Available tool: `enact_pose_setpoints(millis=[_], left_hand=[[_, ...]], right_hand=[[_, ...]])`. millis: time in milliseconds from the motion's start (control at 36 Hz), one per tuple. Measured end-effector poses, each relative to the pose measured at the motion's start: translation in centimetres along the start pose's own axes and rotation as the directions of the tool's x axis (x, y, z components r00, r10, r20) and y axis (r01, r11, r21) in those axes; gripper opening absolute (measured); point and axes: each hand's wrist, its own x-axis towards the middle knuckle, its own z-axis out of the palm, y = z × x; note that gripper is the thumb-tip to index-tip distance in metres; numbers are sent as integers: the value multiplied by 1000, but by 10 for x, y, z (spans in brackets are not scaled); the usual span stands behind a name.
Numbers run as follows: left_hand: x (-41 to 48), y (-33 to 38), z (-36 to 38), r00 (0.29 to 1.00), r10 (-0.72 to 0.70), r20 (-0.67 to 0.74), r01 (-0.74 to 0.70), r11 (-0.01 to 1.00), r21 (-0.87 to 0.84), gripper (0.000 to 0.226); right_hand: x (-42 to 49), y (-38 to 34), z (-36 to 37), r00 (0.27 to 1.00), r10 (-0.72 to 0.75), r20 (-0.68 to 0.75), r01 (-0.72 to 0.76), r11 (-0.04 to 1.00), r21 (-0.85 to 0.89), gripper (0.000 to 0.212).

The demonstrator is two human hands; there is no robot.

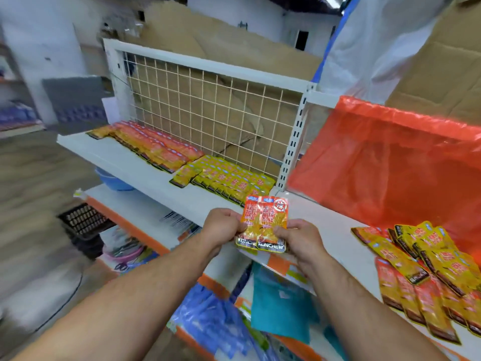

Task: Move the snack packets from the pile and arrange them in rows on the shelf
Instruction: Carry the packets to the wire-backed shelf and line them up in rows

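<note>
Stretching across a cluttered storeroom, a white shelf (125, 162) with a wire-grid back (208, 108) carries rows of orange packets (156, 145) and yellow packets (231, 178). The left hand (223, 225) and right hand (299, 239) each pinch two held snack packets (265, 222) in front of it. The pile (421, 269) lies to the right, below a red plastic bag (390, 157).

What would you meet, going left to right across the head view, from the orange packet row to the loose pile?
Orange packet row → left hand → held packets → right hand → loose pile.
</note>
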Motion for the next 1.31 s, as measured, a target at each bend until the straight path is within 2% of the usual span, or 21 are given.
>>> enact_pose_setpoints(millis=[167,278,444,528,667,722,806,889,1000,1083,1306], left_hand=[[23,-5,-68,996,-4,-94,1,999,-33,18],[41,-5,-101,990,-18,-137,8,998,-69,18],[78,-9,-132,979,-29,-202,13,996,-83,10],[103,-5,-154,969,-18,-244,1,997,-71,14],[141,10,-197,945,-32,-326,7,997,-78,20],[154,16,-216,931,-32,-363,6,997,-72,20],[171,23,-244,908,-30,-417,-9,996,-91,21],[184,19,-273,890,-53,-454,6,994,-105,22],[203,13,-315,872,-72,-484,11,992,-129,15],[221,10,-351,865,-72,-496,9,992,-128,15],[275,-1,-459,881,-47,-471,-5,994,-110,14]], right_hand=[[17,-15,73,993,15,120,-18,1000,20,15],[39,-18,112,990,-3,141,4,1000,-8,26],[74,-29,159,979,-23,203,27,1000,-16,29],[99,-38,188,970,-36,240,35,999,8,28],[143,-62,246,942,-60,331,57,998,17,32],[154,-74,268,925,-72,373,72,997,14,21],[169,-92,302,905,-88,416,92,996,12,18],[181,-101,336,885,-94,456,110,994,-8,27],[189,-110,383,860,-150,488,181,983,-17,27],[196,-119,420,860,-132,493,168,985,-28,22],[210,-138,530,887,-107,449,137,990,-34,28]])
